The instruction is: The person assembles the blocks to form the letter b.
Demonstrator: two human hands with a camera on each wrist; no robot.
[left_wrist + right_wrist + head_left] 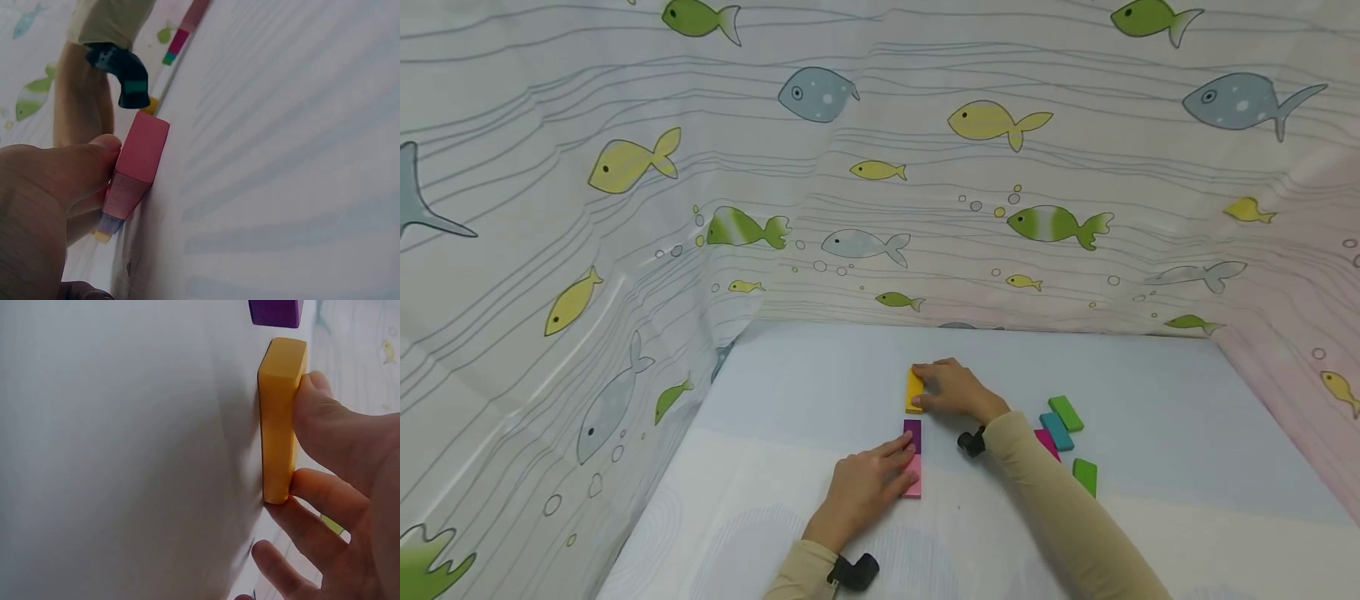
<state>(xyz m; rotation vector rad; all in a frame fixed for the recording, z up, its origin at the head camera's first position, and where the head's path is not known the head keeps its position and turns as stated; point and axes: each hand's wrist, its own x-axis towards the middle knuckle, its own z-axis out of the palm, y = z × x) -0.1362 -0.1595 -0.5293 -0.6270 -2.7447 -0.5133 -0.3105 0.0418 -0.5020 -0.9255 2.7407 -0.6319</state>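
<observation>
The yellow block [913, 390] lies flat on the tabletop [820, 392], just beyond a purple block [912, 435] and a pink block [913, 477] set in a line. It looks rigid, light and smooth (probably painted wood), best taken by its long edges. The right hand [953, 390] pinches it between thumb and fingers; the left hand [863, 487] rests nearly flat-fingered against the pink block.

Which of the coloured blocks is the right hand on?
The yellow block, farthest up the line, beyond the purple block. The right hand touches it alone; the greens, teal and magenta lie untouched.
</observation>
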